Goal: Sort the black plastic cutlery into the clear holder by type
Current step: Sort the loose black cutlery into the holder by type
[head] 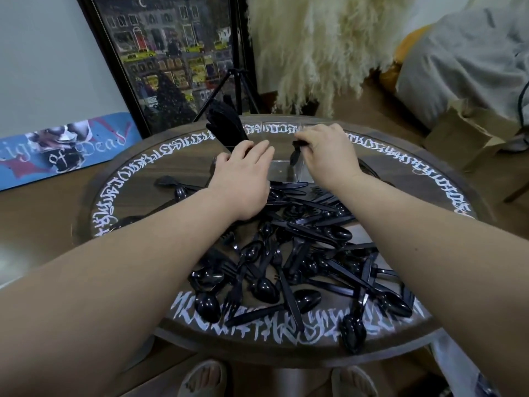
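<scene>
The right hand (329, 151) pinches a black piece (296, 151) over the clear holder (282, 167) at twelve o'clock on the table (137, 179). The left hand (243, 179), fingers flat, steadies the holder's left side beside the sorted bunch (226, 127). The loose pile (300, 253) lies at six o'clock. Its type is unclear; a wrong compartment or a nudge could topple the light holder.

Both bare forearms reach forward, converging toward far side of desk (446, 179). Left hand (243, 179) palm down, fingers straight and together, thumb spread outward, pointing at desk's far rim. Right hand (329, 151) knuckles up, fingers curled, pinching small black piece (type unclear) at its fingertips, just right of left hand.
</scene>
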Demonstrator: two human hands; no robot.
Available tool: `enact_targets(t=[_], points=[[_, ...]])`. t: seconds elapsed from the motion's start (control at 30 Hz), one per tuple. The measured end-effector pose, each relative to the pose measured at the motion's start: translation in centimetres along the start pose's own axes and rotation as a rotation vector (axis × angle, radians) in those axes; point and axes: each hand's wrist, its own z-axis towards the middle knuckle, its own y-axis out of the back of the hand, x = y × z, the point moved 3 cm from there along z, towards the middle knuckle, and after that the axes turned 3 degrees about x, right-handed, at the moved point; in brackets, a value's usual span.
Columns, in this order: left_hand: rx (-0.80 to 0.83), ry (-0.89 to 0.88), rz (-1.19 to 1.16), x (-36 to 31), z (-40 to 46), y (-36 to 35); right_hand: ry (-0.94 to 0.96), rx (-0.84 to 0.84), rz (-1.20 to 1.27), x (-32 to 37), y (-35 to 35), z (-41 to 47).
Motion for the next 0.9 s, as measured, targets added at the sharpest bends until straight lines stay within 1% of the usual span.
enact_targets(t=[0.07,0.13,0.3,0.43,0.5,0.57,0.7,0.83,0.9], points=[[0.010,-0.006,-0.024,0.0,-0.1,-0.1,0.000,0.049,-0.050,-0.1,-0.5,-0.2],[0.013,-0.010,-0.048,-0.1,-0.5,-0.3,-0.007,0.064,-0.042,-0.2,-0.4,-0.8],[0.045,0.008,-0.132,-0.4,-3.9,-1.2,-0.070,-0.007,0.102,-1.2,1.5,-4.7],[0.080,0.009,-0.188,-1.8,-7.4,-1.1,-0.178,0.014,0.217,-2.0,2.9,-9.5],[0.110,-0.011,-0.212,-3.0,-8.9,-0.6,-0.227,0.053,0.282,-2.4,3.5,-11.8],[0.129,-0.048,-0.235,-4.4,-10.2,-0.1,-0.275,0.099,0.285,-3.2,3.8,-13.7],[0.169,-0.138,-0.241,-7.7,-12.2,0.3,-0.355,0.195,0.197,-5.3,3.7,-17.3],[0.210,-0.136,-0.244,-9.9,-13.2,-0.8,-0.441,0.369,0.147,-7.6,2.7,-20.6],[0.201,-0.132,-0.254,-11.0,-13.4,-1.6,-0.478,0.409,0.112,-9.0,2.7,-21.6]])
